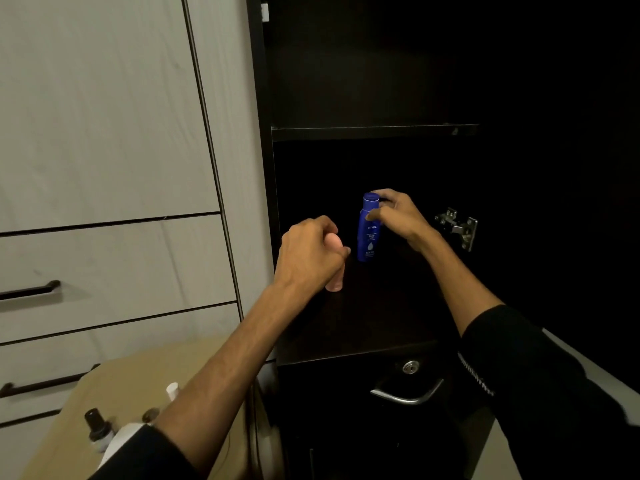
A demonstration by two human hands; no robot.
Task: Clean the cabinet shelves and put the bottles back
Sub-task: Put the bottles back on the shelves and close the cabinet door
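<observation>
A dark open cabinet fills the middle and right of the head view. On its lower shelf [363,327] a blue lotion bottle [369,233] stands upright, and my right hand [398,216] grips it near the cap. Left of it, my left hand [308,254] is wrapped around a pale pink bottle [335,284], whose base rests on the same shelf. Most of the pink bottle is hidden by my fingers. The upper shelf [374,131] looks bare, though its interior is very dark.
A tan surface [131,386] at lower left holds a dark-capped small bottle [97,427] and a white-capped one [172,390]. Pale wood drawers with dark handles [31,291] lie to the left. A metal hinge [459,226] sits on the cabinet's right side; a drawer handle [407,393] is below the shelf.
</observation>
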